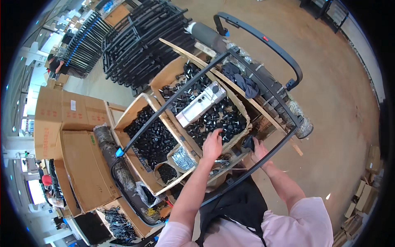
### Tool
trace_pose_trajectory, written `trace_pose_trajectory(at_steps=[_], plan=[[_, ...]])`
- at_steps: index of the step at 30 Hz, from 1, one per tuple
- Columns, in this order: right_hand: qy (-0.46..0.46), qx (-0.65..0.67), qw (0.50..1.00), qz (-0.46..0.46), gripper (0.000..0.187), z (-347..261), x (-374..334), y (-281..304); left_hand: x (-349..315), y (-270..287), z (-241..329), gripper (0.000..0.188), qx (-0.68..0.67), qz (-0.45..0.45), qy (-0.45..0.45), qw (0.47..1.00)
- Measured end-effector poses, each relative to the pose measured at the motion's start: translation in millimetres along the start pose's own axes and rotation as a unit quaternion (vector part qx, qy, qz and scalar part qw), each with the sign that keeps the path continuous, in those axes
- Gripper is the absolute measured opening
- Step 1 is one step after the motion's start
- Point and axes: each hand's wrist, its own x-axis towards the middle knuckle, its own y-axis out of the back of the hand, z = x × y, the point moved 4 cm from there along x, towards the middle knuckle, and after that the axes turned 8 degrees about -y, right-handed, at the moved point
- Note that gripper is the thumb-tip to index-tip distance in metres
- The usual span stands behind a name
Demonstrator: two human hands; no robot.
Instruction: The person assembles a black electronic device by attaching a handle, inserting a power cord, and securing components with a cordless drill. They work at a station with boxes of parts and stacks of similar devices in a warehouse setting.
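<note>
Head view: left hand (212,142) fingers spread, reaching fwd into open cardboard box of small black plastic knobs (214,119), touching top of pile. Right hand (258,149) closed on black tubular metal frame (214,107) at near rail. Frame's long axis runs near-left to far-right, over the box. Silver metal part (200,103) lies beyond left hand.

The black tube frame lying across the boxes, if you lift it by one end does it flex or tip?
The black tube frame looks rigid, so probably little flex. Long and resting on open cardboard boxes, it may pivot. The right hand grips its near rail.
</note>
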Motion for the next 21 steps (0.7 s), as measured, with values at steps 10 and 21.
trace_pose_trajectory(at_steps=[10,21], plan=[[0.163,-0.107,0.98,0.032,0.065,20,-11,30,70,-29,-35,0.037,0.137,-0.158,-0.06,0.976],[0.32,-0.025,0.941,-0.104,0.019,-133,-7,181,84,11,-1,0.036,-0.243,-0.011,0.091,0.966]])
